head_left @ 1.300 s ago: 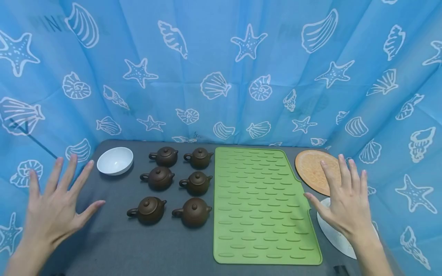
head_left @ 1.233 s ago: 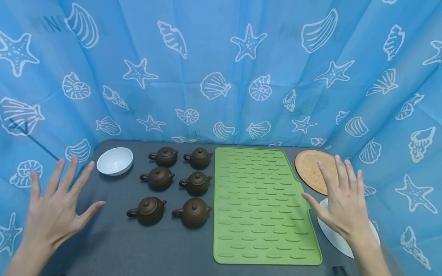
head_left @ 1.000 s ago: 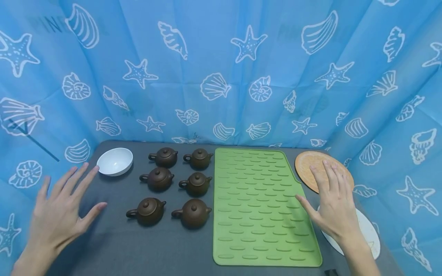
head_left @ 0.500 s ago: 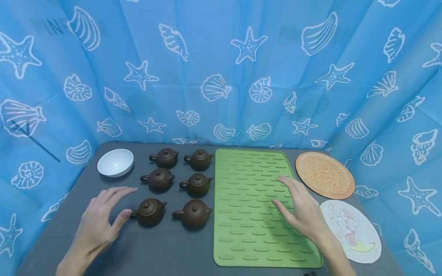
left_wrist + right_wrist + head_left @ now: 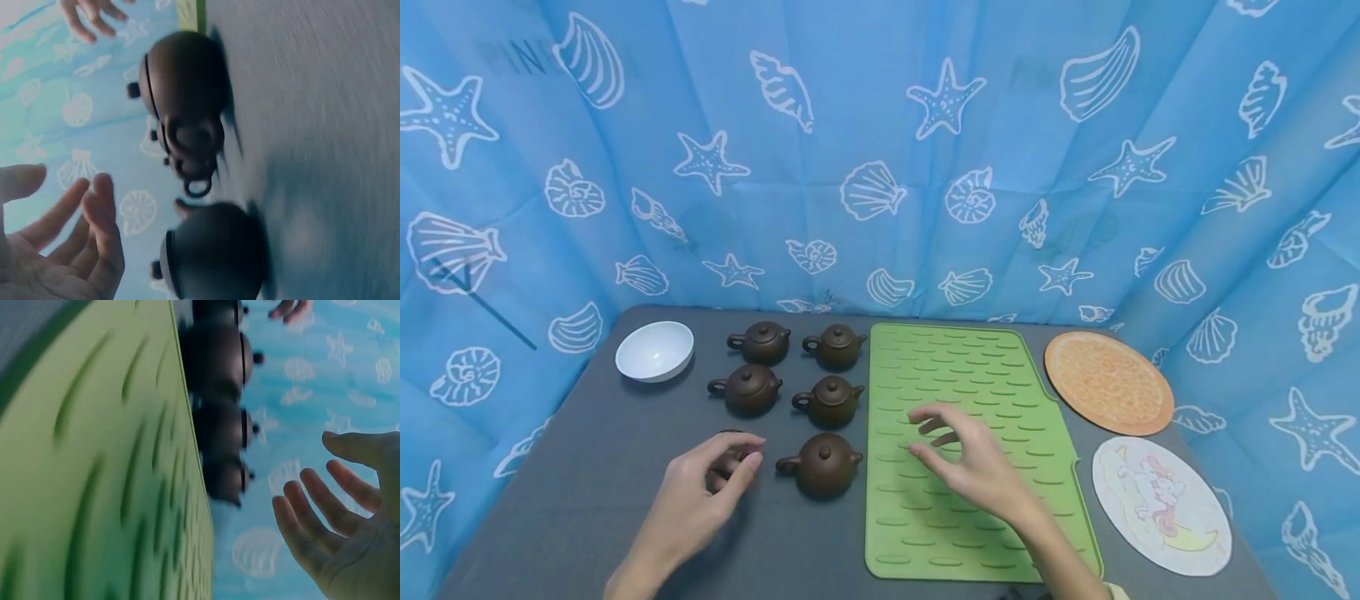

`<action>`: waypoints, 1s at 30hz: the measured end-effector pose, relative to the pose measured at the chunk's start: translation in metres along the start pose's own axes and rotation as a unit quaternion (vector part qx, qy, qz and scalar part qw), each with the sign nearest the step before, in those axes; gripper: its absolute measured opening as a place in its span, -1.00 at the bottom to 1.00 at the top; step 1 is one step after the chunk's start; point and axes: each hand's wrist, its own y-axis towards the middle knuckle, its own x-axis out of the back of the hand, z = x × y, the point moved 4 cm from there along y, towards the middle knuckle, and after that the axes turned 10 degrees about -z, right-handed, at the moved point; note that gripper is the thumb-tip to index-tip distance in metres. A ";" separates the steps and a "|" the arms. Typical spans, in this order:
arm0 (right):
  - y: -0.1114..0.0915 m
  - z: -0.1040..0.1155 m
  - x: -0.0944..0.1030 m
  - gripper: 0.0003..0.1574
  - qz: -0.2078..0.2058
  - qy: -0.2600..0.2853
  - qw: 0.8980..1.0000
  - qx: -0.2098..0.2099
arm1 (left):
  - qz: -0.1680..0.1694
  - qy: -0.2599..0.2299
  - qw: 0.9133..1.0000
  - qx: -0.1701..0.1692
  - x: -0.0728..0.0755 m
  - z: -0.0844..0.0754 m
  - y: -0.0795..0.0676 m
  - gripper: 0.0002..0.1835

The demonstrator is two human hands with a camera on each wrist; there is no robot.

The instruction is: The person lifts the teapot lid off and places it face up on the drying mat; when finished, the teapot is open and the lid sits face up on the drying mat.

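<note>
My left hand point(image 5: 696, 492) hovers over the front-left brown teapot point(image 5: 215, 256), with bent fingers and nothing between them and the thumb. From the head view it hides most of that teapot; the left wrist view shows a gap between fingers and lid. My right hand point(image 5: 973, 467) hangs above the green ridged mat point(image 5: 895, 517), its fingers loosely curved and holding nothing. Nearest to it on the left is the front-right brown teapot point(image 5: 825, 468). Several more teapots stand behind, including a middle one point(image 5: 830, 402) and a left one point(image 5: 747, 390), handles pointing left.
At the back left of the grey table point(image 5: 580, 467) is a white bowl point(image 5: 655, 352). Right of the mat lie a round orange-brown mat point(image 5: 1108, 382) and a white round mat with a printed picture point(image 5: 1138, 529). A blue shell-patterned curtain point(image 5: 910, 150) encloses the back and sides.
Both hands have come inward from the far sides. My left hand has gone right to the front-left teapot; my right hand has moved left over the green mat. Their spread fingers have become curved.
</note>
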 end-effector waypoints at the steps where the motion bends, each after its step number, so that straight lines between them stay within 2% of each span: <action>1: 0.002 0.002 -0.007 -0.53 0.014 0.025 0.999 -0.015 | 0.012 -0.014 1.000 0.014 -0.003 0.000 0.000 -0.76; 6: 0.010 0.007 -0.040 -0.63 0.070 0.107 0.989 -0.078 | 0.050 -0.046 0.995 0.074 -0.020 0.002 -0.001 -0.71; 12: 0.021 0.010 -0.076 -0.63 0.108 0.122 0.979 -0.120 | 0.061 -0.071 0.990 0.109 -0.037 0.005 0.001 -0.68; 15: 0.026 0.011 -0.089 -0.64 0.117 0.111 0.980 -0.118 | 0.065 -0.082 0.986 0.126 -0.043 0.007 0.002 -0.67; 19: 0.030 0.011 -0.099 -0.73 0.114 0.092 0.984 -0.104 | 0.063 -0.081 0.986 0.131 -0.047 0.009 0.003 -0.69; 24: 0.032 0.010 -0.104 -0.80 0.105 0.076 0.987 -0.094 | 0.051 -0.060 0.990 0.119 -0.050 0.007 0.007 -0.75; 30: 0.033 0.010 -0.106 -0.81 0.102 0.081 0.988 -0.078 | 0.045 -0.062 0.990 0.120 -0.051 0.006 0.008 -0.79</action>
